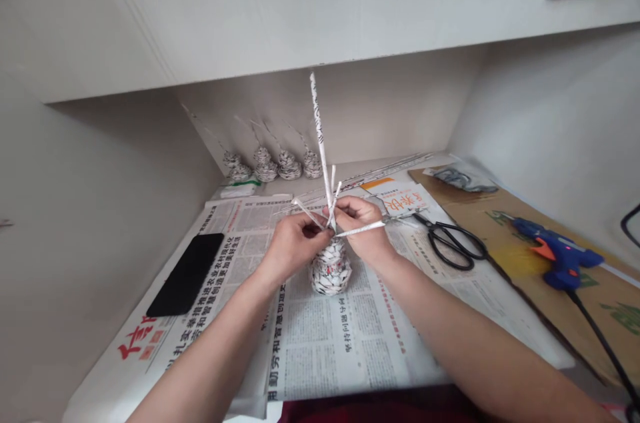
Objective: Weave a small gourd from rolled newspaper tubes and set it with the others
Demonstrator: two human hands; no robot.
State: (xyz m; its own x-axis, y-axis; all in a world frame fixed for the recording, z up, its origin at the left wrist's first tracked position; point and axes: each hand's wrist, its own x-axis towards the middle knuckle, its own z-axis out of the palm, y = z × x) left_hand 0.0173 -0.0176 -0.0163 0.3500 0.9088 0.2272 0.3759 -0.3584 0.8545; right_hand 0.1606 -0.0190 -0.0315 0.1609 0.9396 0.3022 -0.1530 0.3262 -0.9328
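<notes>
Grey-white, gourd-shaped woven paper form point(331, 271) stands upright over printed newspaper sheets point(313, 363), the left hand point(299, 236) and right hand point(364, 222) both pinching its white rolled-paper strips point(321, 136), apparently mid-weave, the next fold calling for steady tension.

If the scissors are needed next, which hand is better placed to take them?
Probably the right hand: the scissors lie on its side, while the left hand, at the woven paper piece, would have to cross past it.
</notes>
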